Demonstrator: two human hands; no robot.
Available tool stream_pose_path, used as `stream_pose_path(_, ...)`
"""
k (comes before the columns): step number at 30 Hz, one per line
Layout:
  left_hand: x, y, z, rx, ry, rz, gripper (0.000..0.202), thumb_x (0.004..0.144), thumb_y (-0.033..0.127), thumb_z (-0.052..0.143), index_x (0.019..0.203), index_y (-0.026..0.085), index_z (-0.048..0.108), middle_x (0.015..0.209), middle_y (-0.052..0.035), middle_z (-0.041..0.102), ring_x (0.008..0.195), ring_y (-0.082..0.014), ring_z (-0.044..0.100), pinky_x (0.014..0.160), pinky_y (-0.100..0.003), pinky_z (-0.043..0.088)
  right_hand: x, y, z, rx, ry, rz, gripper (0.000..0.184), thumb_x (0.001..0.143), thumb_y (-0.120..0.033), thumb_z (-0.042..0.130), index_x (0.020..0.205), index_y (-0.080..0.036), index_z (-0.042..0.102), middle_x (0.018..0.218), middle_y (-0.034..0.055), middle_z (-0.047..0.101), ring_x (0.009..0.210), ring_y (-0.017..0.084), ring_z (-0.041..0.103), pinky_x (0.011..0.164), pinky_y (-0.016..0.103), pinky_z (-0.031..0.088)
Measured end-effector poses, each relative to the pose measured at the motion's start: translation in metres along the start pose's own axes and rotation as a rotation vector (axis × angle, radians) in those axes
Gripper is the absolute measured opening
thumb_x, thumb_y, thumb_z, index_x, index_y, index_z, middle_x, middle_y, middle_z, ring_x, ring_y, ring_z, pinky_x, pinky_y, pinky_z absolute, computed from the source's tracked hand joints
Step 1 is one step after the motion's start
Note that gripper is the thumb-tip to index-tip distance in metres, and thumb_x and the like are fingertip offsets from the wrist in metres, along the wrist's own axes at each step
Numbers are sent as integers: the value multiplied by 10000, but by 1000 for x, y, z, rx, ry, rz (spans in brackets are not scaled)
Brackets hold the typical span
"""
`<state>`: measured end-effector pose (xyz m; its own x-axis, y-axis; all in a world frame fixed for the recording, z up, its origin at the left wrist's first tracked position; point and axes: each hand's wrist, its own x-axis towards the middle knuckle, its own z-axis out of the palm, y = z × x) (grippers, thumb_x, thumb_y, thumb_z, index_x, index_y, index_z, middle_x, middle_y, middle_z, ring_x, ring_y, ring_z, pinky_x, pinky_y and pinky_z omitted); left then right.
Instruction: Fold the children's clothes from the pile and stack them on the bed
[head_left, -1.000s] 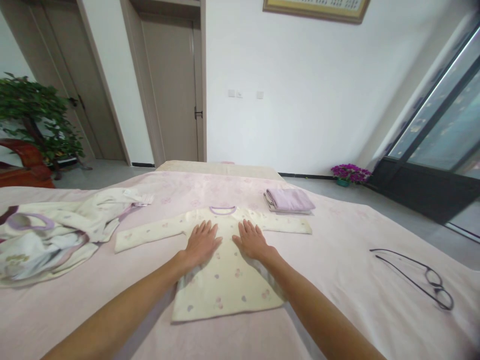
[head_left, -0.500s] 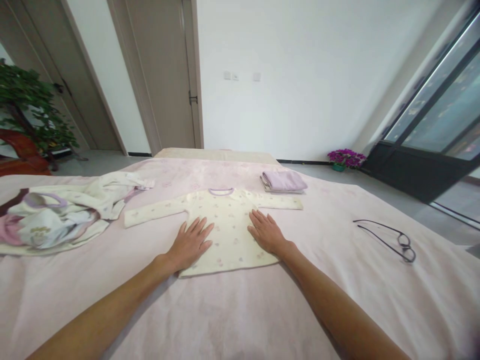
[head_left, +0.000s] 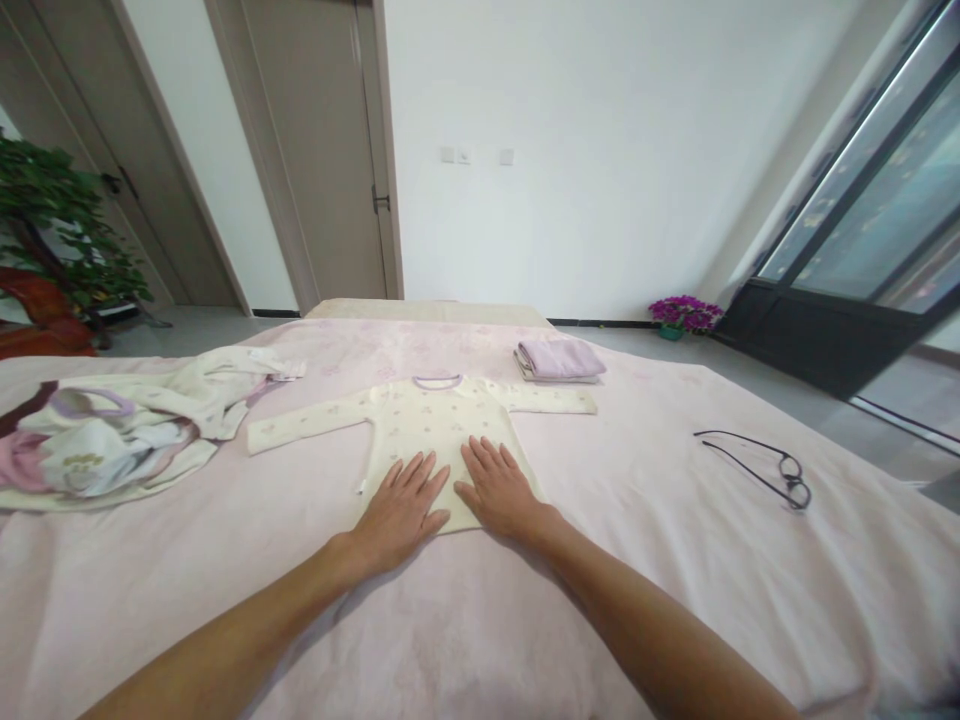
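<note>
A small cream long-sleeved shirt [head_left: 420, 425] with a faint print and a lilac neckline lies spread out on the pink bedspread [head_left: 420, 640], its sleeves stretched to both sides. My left hand [head_left: 405, 505] rests flat on its lower left part, fingers apart. Flat on the lower right part is my right hand [head_left: 501, 490], its fingers stretched out and the thumb toward my left hand. Both hands cover portions of the shirt's lower edge.
A pile of rumpled clothes [head_left: 150, 420] is at the left. Folded lilac cloth [head_left: 562, 360] lies beyond the right sleeve. Black-framed glasses [head_left: 757, 465] rest on the bedspread at the right. Purple flowers [head_left: 684, 313] stand on the floor behind.
Both hands have moved closer together and lower on the shirt, toward its bottom edge. The shirt stays spread out; the view has shifted slightly.
</note>
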<state>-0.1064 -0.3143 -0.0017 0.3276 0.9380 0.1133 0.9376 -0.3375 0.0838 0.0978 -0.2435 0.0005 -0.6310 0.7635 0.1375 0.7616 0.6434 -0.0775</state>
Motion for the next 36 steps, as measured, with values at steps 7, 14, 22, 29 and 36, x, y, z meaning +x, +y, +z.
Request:
stream_pose_path(7, -17, -16, -5, 2, -32, 6, 626, 977, 594, 267, 1521, 284, 288, 1609, -66, 201, 1481, -272, 161, 1191, -498, 146, -4, 59, -4, -110, -6, 161, 645, 995, -500, 284, 1525, -132, 275, 1588, 116, 221, 1468, 280, 179, 1174, 487, 144)
stream_pose_path(14, -28, -47, -22, -248, -30, 39, 543, 989, 545, 301, 1451, 294, 434, 1556, -12, 352, 1434, -213, 310, 1182, -376, 238, -3, 68, -14, -13, 27, 184, 547, 996, -453, 302, 1458, -182, 413, 1538, 79, 368, 1411, 244, 319, 1137, 403, 225)
stream_pose_path(22, 27, -140, -49, -386, 245, -460, 403, 935, 446, 406, 1086, 234, 713, 1151, -3, 722, 1089, -206, 644, 932, -266, 462, 56, 106, -45, 95, 90, 381, 437, 1010, -402, 295, 919, -218, 681, 988, 63, 711, 898, 194, 635, 704, 267, 369)
stream_pose_path(29, 84, -206, -42, -97, 189, -770, 390, 892, 362, 444, 1171, 231, 683, 1211, -88, 687, 1049, -277, 643, 821, -342, 476, 131, 133, -34, 133, 141, 369, 336, 981, -337, 392, 1147, -219, 658, 1175, 58, 675, 1028, 178, 611, 768, 239, 380)
stream_pose_path(36, 116, -226, -19, 11, 139, -760, 415, 839, 406, 486, 1174, 248, 673, 1185, -126, 664, 1071, -314, 607, 866, -392, 439, 187, 145, -17, 80, 103, 359, 349, 970, -302, 388, 1122, -215, 690, 1119, 95, 685, 1002, 199, 613, 774, 262, 392)
